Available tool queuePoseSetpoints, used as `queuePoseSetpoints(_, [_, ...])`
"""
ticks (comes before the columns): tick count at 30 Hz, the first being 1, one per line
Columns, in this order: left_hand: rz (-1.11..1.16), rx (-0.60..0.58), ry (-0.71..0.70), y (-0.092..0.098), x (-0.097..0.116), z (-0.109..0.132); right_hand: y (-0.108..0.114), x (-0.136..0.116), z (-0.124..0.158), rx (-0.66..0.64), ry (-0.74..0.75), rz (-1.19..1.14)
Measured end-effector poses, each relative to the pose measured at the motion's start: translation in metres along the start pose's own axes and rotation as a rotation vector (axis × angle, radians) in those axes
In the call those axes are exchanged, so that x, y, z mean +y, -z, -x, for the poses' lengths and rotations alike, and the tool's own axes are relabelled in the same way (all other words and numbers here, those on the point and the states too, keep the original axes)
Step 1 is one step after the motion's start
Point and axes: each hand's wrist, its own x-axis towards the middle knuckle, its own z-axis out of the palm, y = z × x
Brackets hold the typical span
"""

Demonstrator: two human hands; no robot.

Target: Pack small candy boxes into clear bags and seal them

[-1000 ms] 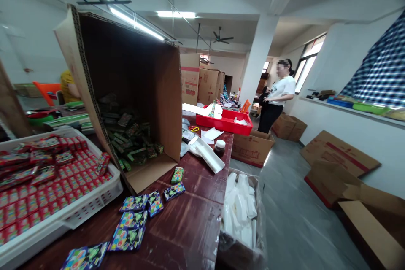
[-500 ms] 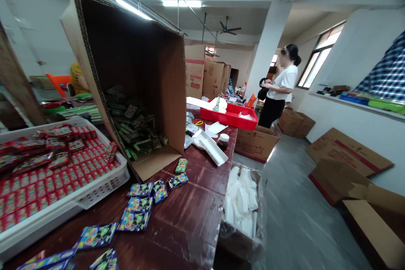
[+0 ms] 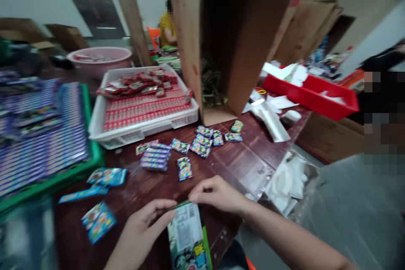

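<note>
A flat green-edged printed box with a pale label panel rests at the table's near edge. My left hand holds its upper left edge, thumb on the front face. My right hand is closed in a pinch at the box's top right corner. Just beyond my hands lies a small purple-and-blue packet. Further off are a stack of purple packets and several loose ones. Blue packets lie left of my left hand.
A white crate of red packets and a green crate of purple packs stand left. An upright carton rises behind. A red tray is at far right, near a bin of white pieces. One person sits behind; another stands right.
The view has swung down and left. Both my hands and the green printed box have come into view, while the standing person has shifted to the right edge.
</note>
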Motion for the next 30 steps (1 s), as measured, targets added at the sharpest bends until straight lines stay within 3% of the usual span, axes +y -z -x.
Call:
queuePoseSetpoints(3, [-0.052, 0.014, -0.116, -0.003, -0.002, 0.001, 0.002, 0.006, 0.008, -0.072, 0.045, 0.045])
queuePoseSetpoints(6, [-0.192, 0.028, -0.122, 0.002, -0.009, 0.001, 0.016, 0.009, -0.004, -0.104, 0.193, 0.362])
queuePoseSetpoints(9, [-0.386, 0.157, -0.093, 0.015, -0.028, 0.011, 0.046, 0.014, -0.033, 0.170, 0.337, 0.728])
queuePoseSetpoints(11, [-0.523, 0.311, -0.135, 0.021, -0.042, 0.023, 0.063, 0.019, -0.052, 0.346, 0.346, 0.817])
queuePoseSetpoints(13, [-0.611, 0.443, -0.186, 0.024, -0.051, 0.035, 0.068, 0.025, -0.064, 0.364, 0.336, 0.815])
queuePoseSetpoints(18, [-0.717, 0.547, -0.211, 0.035, -0.045, 0.050, 0.033, 0.037, -0.072, 0.154, 0.424, 0.895])
queuePoseSetpoints(22, [-0.853, 0.657, -0.151, 0.075, -0.054, 0.058, 0.012, 0.039, -0.085, 0.163, 0.477, 0.931])
queuePoseSetpoints(25, [-0.975, 0.619, -0.096, 0.099, -0.070, 0.067, 0.010, 0.034, -0.095, 0.165, 0.501, 0.932])
queuePoseSetpoints(27, [-1.026, 0.628, -0.087, 0.101, -0.073, 0.067, 0.011, 0.028, -0.097, 0.155, 0.508, 0.926])
queuePoseSetpoints(30, [-0.993, 0.669, -0.156, 0.079, -0.057, 0.051, 0.009, 0.021, -0.090, 0.143, 0.496, 0.905])
